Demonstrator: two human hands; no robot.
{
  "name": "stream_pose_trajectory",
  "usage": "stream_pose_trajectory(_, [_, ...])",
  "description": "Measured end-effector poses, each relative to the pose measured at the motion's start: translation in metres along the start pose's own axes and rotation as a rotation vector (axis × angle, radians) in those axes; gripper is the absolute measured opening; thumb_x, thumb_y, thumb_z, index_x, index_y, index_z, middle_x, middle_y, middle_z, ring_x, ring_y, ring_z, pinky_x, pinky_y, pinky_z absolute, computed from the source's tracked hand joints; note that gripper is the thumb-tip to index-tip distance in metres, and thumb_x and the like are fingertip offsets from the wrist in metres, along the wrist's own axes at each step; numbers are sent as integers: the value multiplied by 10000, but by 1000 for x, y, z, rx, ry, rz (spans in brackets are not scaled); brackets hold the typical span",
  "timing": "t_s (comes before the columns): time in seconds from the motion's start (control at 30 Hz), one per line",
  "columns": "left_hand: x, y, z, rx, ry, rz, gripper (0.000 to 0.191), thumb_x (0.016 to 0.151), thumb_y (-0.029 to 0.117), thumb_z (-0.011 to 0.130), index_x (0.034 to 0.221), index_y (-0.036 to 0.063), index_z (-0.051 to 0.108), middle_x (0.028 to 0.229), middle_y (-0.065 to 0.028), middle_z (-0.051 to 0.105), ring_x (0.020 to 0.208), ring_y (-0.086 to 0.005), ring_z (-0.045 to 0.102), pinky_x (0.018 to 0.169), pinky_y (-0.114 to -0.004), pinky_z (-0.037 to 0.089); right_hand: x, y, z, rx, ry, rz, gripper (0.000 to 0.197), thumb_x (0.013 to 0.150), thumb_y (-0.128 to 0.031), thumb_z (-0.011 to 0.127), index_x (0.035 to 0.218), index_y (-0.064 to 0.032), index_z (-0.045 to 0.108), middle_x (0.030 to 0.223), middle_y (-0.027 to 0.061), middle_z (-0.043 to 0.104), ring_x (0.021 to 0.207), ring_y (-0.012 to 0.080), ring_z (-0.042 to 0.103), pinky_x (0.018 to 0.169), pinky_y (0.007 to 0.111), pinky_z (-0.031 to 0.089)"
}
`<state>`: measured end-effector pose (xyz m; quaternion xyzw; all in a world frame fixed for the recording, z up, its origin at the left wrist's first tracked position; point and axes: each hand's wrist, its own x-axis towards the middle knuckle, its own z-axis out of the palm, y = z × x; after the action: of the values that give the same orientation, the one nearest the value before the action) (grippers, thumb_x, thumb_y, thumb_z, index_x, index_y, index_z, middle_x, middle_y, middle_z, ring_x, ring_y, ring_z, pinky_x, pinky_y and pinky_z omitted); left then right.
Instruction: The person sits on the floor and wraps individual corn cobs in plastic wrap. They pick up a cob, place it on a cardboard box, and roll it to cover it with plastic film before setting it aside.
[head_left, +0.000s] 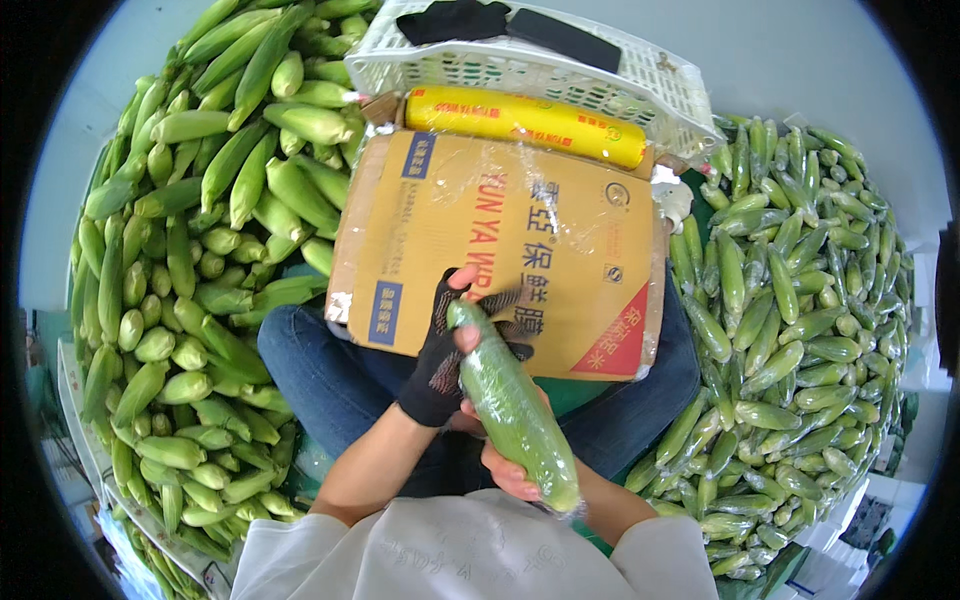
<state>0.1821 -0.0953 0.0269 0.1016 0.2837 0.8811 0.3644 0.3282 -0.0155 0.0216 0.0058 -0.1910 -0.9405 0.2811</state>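
An ear of corn in its green husk, wrapped in clear plastic film (517, 409), lies slantwise between my hands, above my lap. My left hand (450, 337), in a black glove that leaves the thumb tip bare, grips its upper end; some of the fingers are blurred. Bare fingers of my right hand (514, 465) close round the lower part from beneath, and the ear hides much of that hand. Just beyond them a cardboard box (442, 232) rests in front of me, with a yellow roll of cling film (525, 124) along its far edge.
Unwrapped corn ears (172, 360) are heaped at the left. Film-wrapped ears (787, 337) form a large pile at the right. Behind the roll stands a white plastic basket (652, 97) with a black cloth (454, 21) and a dark flat object (564, 39) on top.
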Motion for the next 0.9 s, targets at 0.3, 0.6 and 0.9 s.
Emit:
stream_pose_trajectory(0.3, [-20,4,-75,566,477,125,278,994,372,500,1068,103,493,891,-86,570,827,-219,606,723,-366,527,-47,-35,69,-1594,1028,-274,617,814,-67,705,1380,-18,464,1118,85,639,727,101,598,568,227,483])
stream_pose_trajectory(0.6, [-136,-61,-117,276,176,-435,511,958,237,587,1348,-63,448,1226,-188,576,1115,-261,567,928,-393,465,-44,-27,96,-1622,134,-1091,318,966,-255,564,988,52,645,738,112,646,710,239,645,712,430,524])
stream_pose_trajectory(0.9, [1,-28,73,1373,-569,137,519,901,297,635,1377,133,507,1229,-211,563,1056,-395,600,836,-404,511,-30,-25,28,-717,795,-1354,663,808,-22,619,1391,-90,311,1125,132,578,1019,240,599,782,401,553])
